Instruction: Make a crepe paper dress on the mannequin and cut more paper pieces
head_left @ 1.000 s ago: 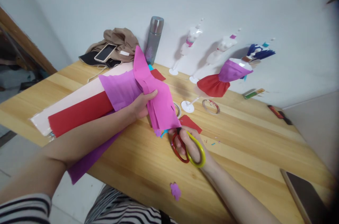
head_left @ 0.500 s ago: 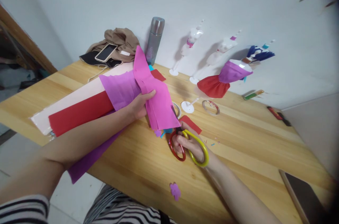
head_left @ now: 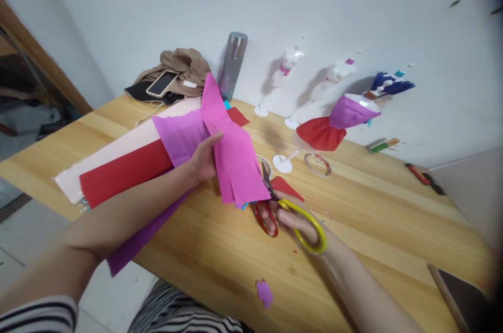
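My left hand (head_left: 206,157) grips a folded sheet of bright pink crepe paper (head_left: 238,157), thumb on top. The sheet stands up off the table and its free end points toward my right hand. In my right hand (head_left: 291,212) are scissors (head_left: 304,225) with one yellow and one red handle loop. Their dark blades lie at the pink paper's lower right corner; whether paper is between them I cannot tell. Under my left forearm lie a purple sheet (head_left: 183,136) and a red strip (head_left: 126,173). A small purple flower-shaped cutout (head_left: 264,293) rests near the table's front edge.
Mannequin stands line the wall, one wearing a purple and red paper dress (head_left: 324,131). Behind my left hand are a grey thermos (head_left: 232,68), a phone (head_left: 162,84) and brown cloth (head_left: 188,63). Tape rolls, including one (head_left: 317,164), lie mid-table. A tablet-like device (head_left: 458,296) sits at right.
The scissors have turned and shifted slightly right, and their blades show more now. My left hand still holds the pink paper. The whole view has moved a little.
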Demonstrator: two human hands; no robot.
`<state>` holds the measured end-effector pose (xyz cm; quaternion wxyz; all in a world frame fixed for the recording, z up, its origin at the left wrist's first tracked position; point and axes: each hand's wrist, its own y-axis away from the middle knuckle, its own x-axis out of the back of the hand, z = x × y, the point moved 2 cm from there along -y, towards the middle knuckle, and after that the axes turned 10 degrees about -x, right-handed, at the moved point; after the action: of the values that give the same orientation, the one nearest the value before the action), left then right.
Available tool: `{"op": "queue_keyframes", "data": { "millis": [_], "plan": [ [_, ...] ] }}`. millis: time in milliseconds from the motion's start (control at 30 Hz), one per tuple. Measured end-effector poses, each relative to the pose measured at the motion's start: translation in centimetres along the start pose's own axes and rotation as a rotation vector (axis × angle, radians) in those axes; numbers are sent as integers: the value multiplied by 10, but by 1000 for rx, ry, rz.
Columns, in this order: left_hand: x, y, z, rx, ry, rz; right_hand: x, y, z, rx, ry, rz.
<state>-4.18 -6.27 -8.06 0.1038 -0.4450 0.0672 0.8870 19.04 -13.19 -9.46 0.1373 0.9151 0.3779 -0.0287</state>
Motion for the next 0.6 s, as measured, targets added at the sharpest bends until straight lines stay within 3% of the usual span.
{"op": "queue_keyframes", "data": {
  "millis": [133,400,600],
  "plan": [
    [3,-2,1,20,-46,81,1,-2,2,-20,-21,4],
    [5,-3,-2,-7,-97,129,-5,-3,4,-13,-112,-75],
    [6,-3,-2,4,-104,146,-6,-2,7,-45,-122,9]
  ]
}}
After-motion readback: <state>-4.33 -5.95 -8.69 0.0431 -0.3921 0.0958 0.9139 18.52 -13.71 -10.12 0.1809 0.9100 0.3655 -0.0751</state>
